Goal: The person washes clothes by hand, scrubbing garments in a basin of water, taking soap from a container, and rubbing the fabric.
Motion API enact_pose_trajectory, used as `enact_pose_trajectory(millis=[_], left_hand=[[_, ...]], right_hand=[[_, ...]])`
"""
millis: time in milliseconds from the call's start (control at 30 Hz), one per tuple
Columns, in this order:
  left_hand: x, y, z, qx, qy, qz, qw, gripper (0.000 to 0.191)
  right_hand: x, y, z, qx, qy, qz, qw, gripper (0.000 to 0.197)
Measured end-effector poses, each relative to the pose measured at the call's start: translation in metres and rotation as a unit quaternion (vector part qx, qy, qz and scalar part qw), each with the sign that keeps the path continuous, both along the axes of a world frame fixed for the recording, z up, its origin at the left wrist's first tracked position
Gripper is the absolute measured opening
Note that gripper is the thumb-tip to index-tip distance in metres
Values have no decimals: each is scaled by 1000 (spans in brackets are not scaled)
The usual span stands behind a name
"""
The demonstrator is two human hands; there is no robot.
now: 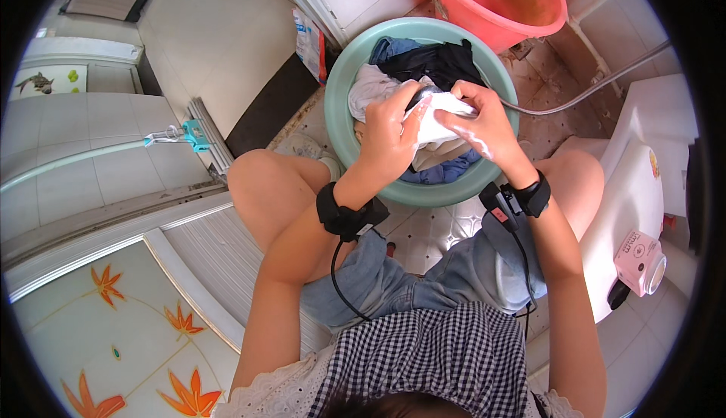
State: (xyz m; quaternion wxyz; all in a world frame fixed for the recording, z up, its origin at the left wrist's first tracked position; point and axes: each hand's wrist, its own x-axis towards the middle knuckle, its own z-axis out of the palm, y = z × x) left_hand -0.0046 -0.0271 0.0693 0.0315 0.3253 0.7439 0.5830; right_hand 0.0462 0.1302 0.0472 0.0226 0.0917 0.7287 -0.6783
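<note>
Both of my hands hold a wet white cloth [434, 118] above a green plastic basin [338, 151]. My left hand [388, 131] grips its left side, with a dark rounded thing [421, 95] by the fingertips, partly hidden by the cloth. My right hand [485, 123] pinches the cloth's right side, and white suds lie on the back of the thumb. Under and around the cloth, the basin holds a black garment [434, 65], a blue denim piece [394, 49], a white garment [368, 92], a beige fabric and a blue-violet garment [445, 171].
A red plastic tub [502, 32] stands behind the basin, near a metal hose [584, 97]. At right is a white ceramic fixture [635, 185] with a pink container [638, 262]. A mop [195, 134] lies at left, and a plastic bag [309, 46] stands by the doorway.
</note>
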Motion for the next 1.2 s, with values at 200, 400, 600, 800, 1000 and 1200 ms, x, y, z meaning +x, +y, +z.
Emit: enact_pose_trajectory(millis=[200, 400, 600, 800, 1000, 1200], left_hand=[[-4, 3, -9, 33, -48, 32, 998, 9], [8, -1, -12, 16, -77, 14, 997, 10], [-4, -2, -13, 78, -100, 31, 991, 13], [8, -5, -9, 72, -139, 38, 987, 15], [-1, -13, 2, 51, -211, -42, 975, 20], [-18, -17, -9, -86, -320, -196, 923, 29]], right_hand=[[-2, -5, 12, 113, 61, -41, 991, 26], [-3, -12, 8, 252, 14, -46, 966, 27], [-8, -8, 6, 126, 31, -18, 991, 30], [-9, 3, 1, 279, 27, -16, 960, 24], [-10, 30, -10, -8, 20, 95, 995, 16], [-4, 16, 12, -160, -41, 161, 973, 21]])
